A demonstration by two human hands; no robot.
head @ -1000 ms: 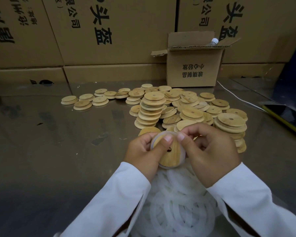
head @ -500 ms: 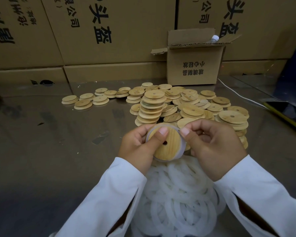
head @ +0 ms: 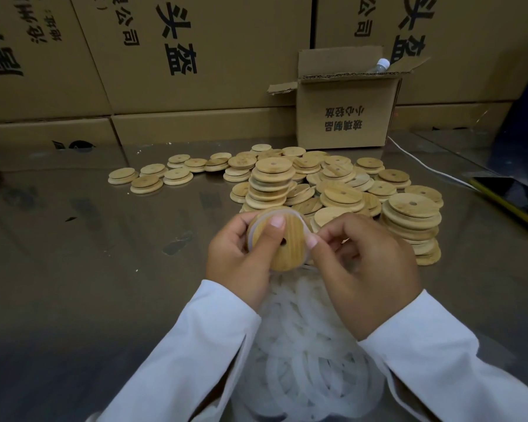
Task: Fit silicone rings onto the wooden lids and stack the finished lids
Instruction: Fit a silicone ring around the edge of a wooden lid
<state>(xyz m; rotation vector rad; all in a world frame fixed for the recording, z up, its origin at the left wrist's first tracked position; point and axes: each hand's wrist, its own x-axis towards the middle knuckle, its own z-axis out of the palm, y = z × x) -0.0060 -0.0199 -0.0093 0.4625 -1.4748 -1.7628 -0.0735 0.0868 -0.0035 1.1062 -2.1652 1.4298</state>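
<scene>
Gripping a round wooden lid with a centre hole (head: 282, 243) at frame centre, left hand (head: 241, 263) and right hand (head: 366, 269) — fingers curled — pinch its translucent silicone ring (head: 308, 237).

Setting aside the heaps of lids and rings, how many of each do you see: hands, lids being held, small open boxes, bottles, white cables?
Hands: 2, left hand and right hand
Held lid: 1
Open box: 1
Bottle: 1
Cable: 1
Total: 6
</scene>
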